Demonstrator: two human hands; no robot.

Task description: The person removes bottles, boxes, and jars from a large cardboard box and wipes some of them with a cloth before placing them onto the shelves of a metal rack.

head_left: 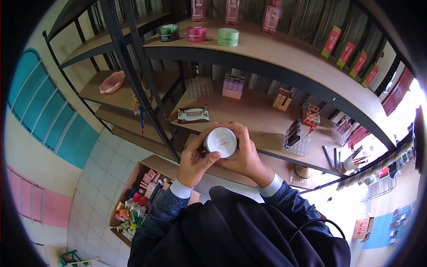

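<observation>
A round white cosmetic jar (221, 143) is between my two hands in front of my chest, one flat face toward me with a small price sticker on it. My left hand (194, 155) grips its left side, thumb across the lower edge. From the right, my right hand (246, 151) curls its fingers around the jar. Just beyond my hands, a brown-and-white chocolate-labelled packet (193, 115) lies on the middle shelf. Above, on the upper shelf, stand a dark green jar (169, 33), a pink jar (196, 34) and a light green jar (228, 37).
Pink bottles (232, 12) and several red-green boxes (345, 54) stand on the upper shelf (275, 42). Clear acrylic holders (297, 141) and a lilac box (233, 85) are below. A black post (142, 80) rises at left. A cardboard box (129, 187) of mixed products sits on the floor.
</observation>
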